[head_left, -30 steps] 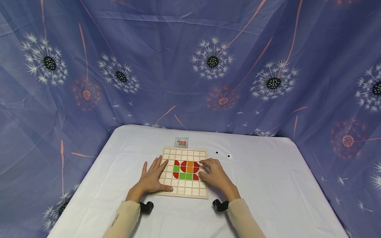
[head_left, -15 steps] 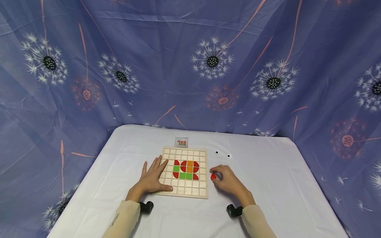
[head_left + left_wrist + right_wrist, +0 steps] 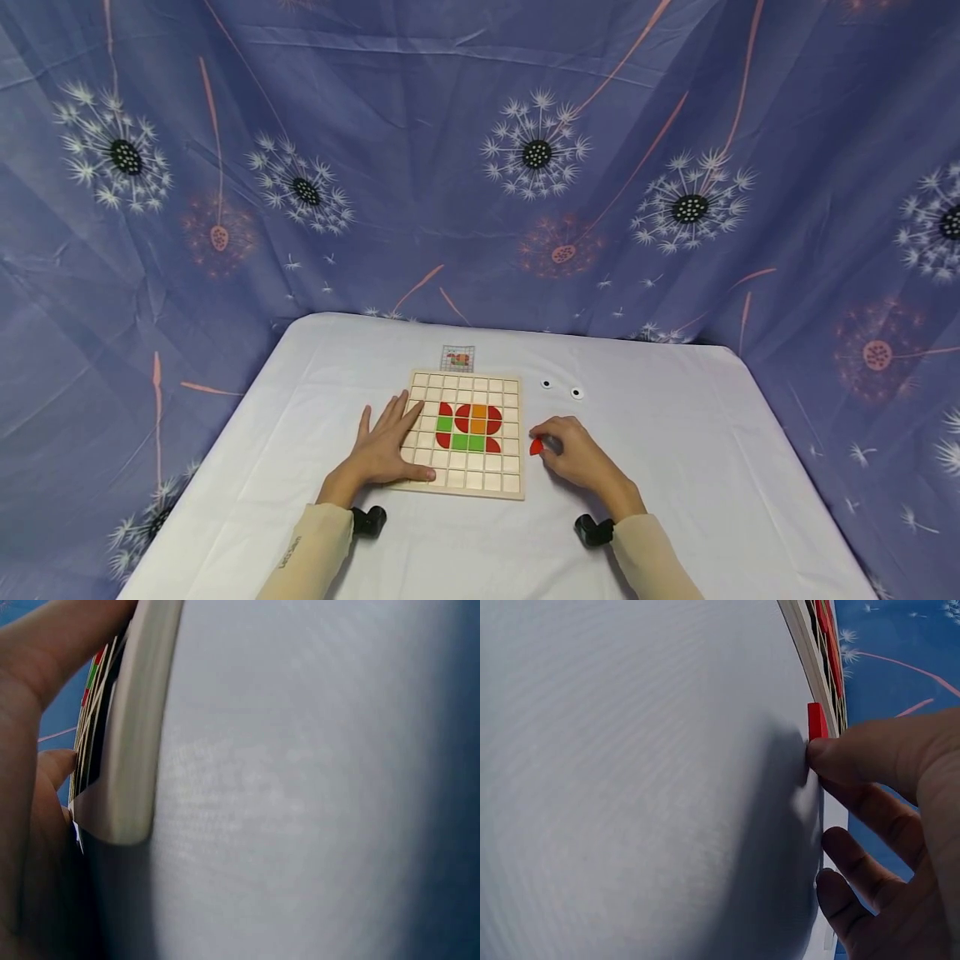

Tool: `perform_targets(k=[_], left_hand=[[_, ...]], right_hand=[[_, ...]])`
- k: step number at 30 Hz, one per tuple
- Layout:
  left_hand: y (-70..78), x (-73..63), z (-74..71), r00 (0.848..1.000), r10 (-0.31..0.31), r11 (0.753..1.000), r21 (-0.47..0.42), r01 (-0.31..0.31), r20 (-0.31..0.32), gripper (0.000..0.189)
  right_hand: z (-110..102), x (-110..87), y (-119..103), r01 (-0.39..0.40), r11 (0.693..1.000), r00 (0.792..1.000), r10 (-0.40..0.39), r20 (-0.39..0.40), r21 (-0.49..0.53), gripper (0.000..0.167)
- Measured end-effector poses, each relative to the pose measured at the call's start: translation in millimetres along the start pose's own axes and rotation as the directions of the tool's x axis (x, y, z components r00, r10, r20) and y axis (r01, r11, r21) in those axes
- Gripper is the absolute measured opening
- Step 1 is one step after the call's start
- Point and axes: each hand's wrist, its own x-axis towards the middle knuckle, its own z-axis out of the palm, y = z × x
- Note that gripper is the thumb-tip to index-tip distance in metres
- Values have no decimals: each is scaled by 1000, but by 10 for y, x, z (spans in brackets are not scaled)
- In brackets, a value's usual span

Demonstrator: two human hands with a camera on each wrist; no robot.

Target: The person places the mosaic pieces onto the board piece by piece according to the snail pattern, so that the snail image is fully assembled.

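Observation:
My left hand (image 3: 386, 450) lies spread on the left side of a square wooden grid board (image 3: 465, 481), its thumb along the front edge. Red, orange and green tiles (image 3: 468, 443) fill several middle cells of the board. Just right of the board, my right hand (image 3: 577, 454) pinches a small red tile (image 3: 536, 447) at the table surface. In the right wrist view, the thumb presses against this red tile (image 3: 816, 721), while the other fingers are loosely bent. The index fingertip's contact is partly hidden behind the thumb.
A small pattern card (image 3: 457, 359) lies behind the board. Two round eye-like discs, a left one (image 3: 546, 384) and a right one (image 3: 576, 392), rest at the board's back right. A white cloth (image 3: 660, 433) covers the table; a blue dandelion curtain (image 3: 420, 208) hangs behind.
My right hand has moved right, from the board's right edge to the table beside it, where the red tile shows at its fingertips. The left hand stays in place.

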Motion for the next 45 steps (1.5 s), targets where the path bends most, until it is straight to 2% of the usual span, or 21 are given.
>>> perform_targets(k=[9, 16, 29, 38, 45], left_hand=[[-16, -11, 26, 1000, -2, 1000, -19, 2, -3, 131], [-26, -24, -16, 1000, 18, 1000, -10, -18, 12, 130], [-79, 26, -166, 996, 73, 996, 46, -75, 54, 127], [-187, 61, -236, 989, 107, 989, 92, -116, 99, 130], [-229, 87, -284, 980, 122, 985, 103, -139, 155, 134]], right_hand=[[-1, 20, 7, -47, 999, 998, 46, 34, 18, 16], [-17, 118, -33, -42, 999, 999, 42, 9, 17, 16], [-63, 387, -201, 39, 999, 998, -39, 57, 5, 20], [-74, 588, -334, 144, 989, 985, -145, 94, 15, 24], [-1, 771, -433, 136, 991, 977, -137, 165, 20, 23]])
